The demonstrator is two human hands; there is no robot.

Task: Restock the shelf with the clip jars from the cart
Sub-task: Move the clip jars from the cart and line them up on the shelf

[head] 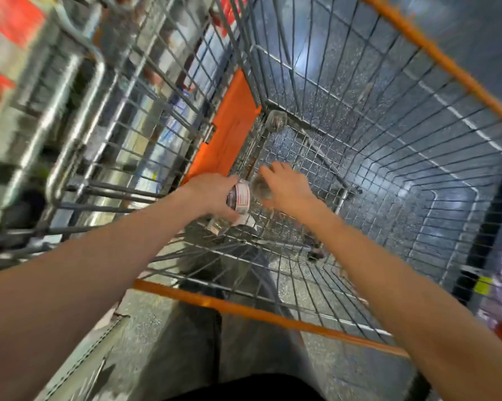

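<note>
Both arms reach down into the wire cart [359, 117], deep toward its mesh floor. The left hand [212, 195] grips a clip jar [239, 198], its fingers [229, 214] curled round the jar's side nearest the orange flap [229, 131] that lies against the cart's left wall. That jar is tilted, clear-sided with dark contents showing through, and wrapped by a white label with red print too blurred to read. A second clip jar [219, 227] lies just below the left hand, closer to the cart's near orange rail [261, 314], touching or almost touching the held one; it too carries a white and red label. The right hand [284, 188] sits just beside the held jar, on the side away from the flap, fingers loosely bent over a third jar [261, 188], a greyish rounded shape; I cannot tell whether they grip it or only rest on it, since blur smears the contact. Another jar [276, 120] stands apart in the far corner of the cart, just past the flap's upper end, small and hazy
</note>
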